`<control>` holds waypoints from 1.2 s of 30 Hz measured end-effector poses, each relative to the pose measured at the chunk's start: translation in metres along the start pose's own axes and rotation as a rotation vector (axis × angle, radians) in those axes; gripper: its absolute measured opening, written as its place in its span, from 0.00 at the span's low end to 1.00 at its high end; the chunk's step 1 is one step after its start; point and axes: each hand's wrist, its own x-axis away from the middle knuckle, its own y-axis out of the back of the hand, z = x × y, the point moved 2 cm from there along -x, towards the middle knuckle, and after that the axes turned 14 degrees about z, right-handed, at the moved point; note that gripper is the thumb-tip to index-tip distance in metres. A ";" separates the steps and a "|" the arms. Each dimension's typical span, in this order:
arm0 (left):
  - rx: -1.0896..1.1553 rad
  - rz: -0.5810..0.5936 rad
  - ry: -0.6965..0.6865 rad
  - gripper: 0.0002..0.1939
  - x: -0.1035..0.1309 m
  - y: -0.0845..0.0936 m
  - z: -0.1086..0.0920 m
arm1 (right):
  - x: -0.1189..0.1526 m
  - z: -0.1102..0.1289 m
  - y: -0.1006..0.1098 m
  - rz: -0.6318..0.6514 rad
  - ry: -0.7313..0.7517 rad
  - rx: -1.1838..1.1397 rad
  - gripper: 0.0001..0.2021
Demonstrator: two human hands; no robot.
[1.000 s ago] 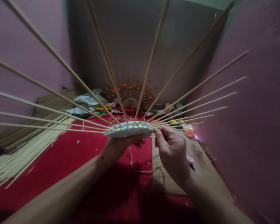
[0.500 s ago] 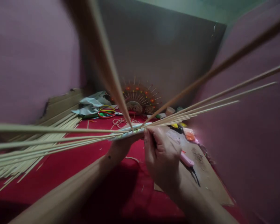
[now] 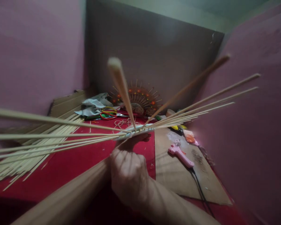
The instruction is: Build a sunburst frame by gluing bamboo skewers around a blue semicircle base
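A pale round disc (image 3: 124, 135), seen almost edge-on, has several thin wooden sticks (image 3: 84, 135) fanning out from it to the left, right and towards me. My left hand (image 3: 137, 142) supports the disc from underneath; its fingers are in shadow and partly covered by my right hand. Just below the disc's near edge, my right hand (image 3: 130, 172) is closed in a fist. A thin cord (image 3: 123, 143) runs taut from the disc's edge down to that fist. The ends of the right fingers are hidden from me.
Loose sticks (image 3: 44, 148) lie piled on the red cloth (image 3: 84, 168) at left. Scissors (image 3: 110, 115) and loose string (image 3: 124, 124) lie behind. A pink glue gun (image 3: 181, 156) rests on cardboard (image 3: 165, 175) at right. A decorated stick fan (image 3: 138, 97) stands at the back.
My right hand has moved from the disc's right edge leftwards and nearer to me, drawing the cord taut. The disc and sticks have shifted slightly, so more stick tips show.
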 end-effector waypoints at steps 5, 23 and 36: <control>0.089 -0.087 -0.035 0.08 -0.008 0.003 -0.003 | 0.014 -0.014 0.021 0.256 0.258 -0.758 0.15; 0.393 0.093 0.612 0.09 0.000 0.019 -0.006 | -0.003 -0.150 -0.018 -0.281 -0.611 -2.105 0.14; -1.360 -0.169 -0.418 0.07 0.012 0.000 -0.015 | 0.009 -0.169 -0.028 -0.353 -0.695 -2.159 0.10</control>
